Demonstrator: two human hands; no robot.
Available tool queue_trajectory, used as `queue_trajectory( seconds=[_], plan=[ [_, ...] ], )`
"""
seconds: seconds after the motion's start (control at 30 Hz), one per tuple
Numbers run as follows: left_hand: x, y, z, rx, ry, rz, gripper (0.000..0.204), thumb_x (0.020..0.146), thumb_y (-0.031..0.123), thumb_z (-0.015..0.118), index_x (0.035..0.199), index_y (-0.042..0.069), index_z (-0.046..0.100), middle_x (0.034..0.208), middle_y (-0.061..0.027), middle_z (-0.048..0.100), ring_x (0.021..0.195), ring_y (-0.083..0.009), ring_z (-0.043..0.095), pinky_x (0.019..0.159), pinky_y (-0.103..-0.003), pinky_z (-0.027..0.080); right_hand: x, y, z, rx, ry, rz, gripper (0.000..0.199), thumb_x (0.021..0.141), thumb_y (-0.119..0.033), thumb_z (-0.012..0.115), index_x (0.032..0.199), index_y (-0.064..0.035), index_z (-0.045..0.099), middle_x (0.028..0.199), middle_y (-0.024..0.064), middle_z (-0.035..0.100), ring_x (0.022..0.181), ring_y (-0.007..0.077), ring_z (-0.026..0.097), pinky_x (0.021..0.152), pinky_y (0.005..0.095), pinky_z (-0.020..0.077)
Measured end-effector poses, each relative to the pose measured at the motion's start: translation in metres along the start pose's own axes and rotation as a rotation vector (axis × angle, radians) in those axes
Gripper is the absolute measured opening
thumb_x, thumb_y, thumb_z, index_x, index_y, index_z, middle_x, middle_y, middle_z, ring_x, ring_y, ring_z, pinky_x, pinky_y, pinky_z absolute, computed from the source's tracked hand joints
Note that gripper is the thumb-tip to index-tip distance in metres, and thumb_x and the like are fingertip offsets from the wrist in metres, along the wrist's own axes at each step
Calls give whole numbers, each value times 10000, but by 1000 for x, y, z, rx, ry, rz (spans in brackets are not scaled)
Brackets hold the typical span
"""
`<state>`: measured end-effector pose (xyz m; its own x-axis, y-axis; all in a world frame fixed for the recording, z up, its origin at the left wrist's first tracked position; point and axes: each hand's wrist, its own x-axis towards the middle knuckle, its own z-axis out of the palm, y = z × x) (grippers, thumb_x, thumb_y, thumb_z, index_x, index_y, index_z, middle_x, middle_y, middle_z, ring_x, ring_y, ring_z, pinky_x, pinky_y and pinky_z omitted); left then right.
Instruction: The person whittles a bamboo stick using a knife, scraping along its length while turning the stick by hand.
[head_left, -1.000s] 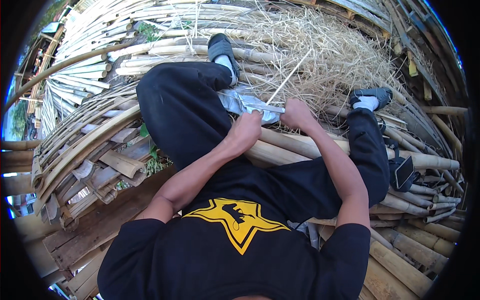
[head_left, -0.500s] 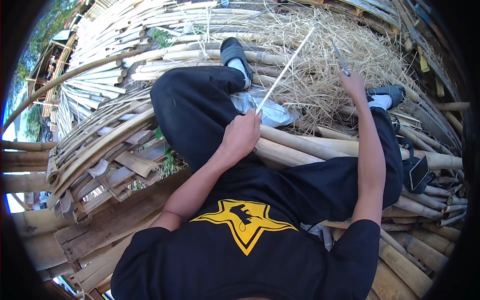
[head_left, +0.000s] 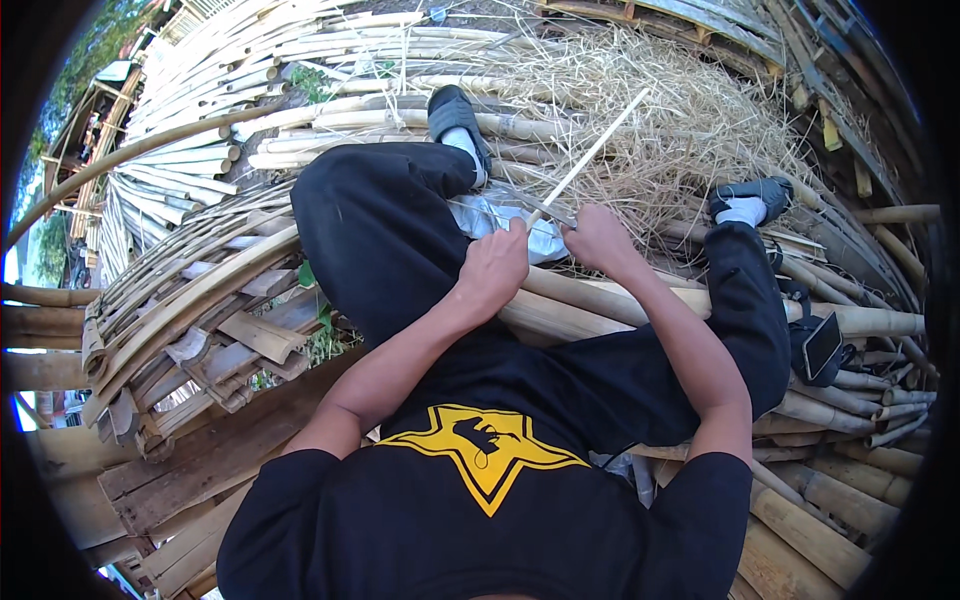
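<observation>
In front of my lap, my left hand [head_left: 495, 266] is closed around the lower end of a thin, pale bamboo strip [head_left: 603, 140]. The strip slants up and away to the right, over loose shavings. Close beside it, my right hand [head_left: 604, 243] grips a knife [head_left: 548, 209], its handle hidden in the fingers. The blade points left and crosses the strip just above my left hand; whether its edge bites in, I cannot tell. Below both hands lies a whitish plastic sheet [head_left: 478, 216].
A heap of bamboo shavings [head_left: 690, 120] spreads beyond my feet. Bamboo poles [head_left: 590, 298] lie between my legs, with stacked split bamboo [head_left: 200, 290] at left. A phone [head_left: 823, 348] rests by my right leg. Wooden pallets [head_left: 690, 25] stand at the back.
My right hand has swung back from far right with the knife, bringing the blade to the strip beside my left hand. My right foot has shifted slightly left.
</observation>
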<state>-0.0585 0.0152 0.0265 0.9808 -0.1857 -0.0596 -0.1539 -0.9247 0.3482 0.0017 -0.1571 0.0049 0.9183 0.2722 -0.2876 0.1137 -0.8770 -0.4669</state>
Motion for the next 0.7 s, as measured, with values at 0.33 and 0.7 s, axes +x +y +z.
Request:
queue_trajectory(
  seconds=[0.33, 0.7],
  plan=[
    [-29, -22, -4, -46, -35, -56, 195, 927, 151, 441, 835, -20, 458, 614, -256, 564, 633, -442, 592, 559, -534, 474, 47, 36, 10, -137, 96, 126, 269, 716, -223, 606, 813, 20, 669, 840, 255, 652, 836, 360, 659, 740, 433, 530],
    [-95, -10, -57, -108, -137, -42, 204, 931, 166, 476, 824, -3, 437, 594, -257, 531, 593, -453, 542, 519, -528, 416, 49, 263, -43, 30, 342, 739, 429, 776, -281, 531, 1058, 24, 638, 1108, 259, 608, 1056, 387, 587, 881, 457, 472]
  ],
)
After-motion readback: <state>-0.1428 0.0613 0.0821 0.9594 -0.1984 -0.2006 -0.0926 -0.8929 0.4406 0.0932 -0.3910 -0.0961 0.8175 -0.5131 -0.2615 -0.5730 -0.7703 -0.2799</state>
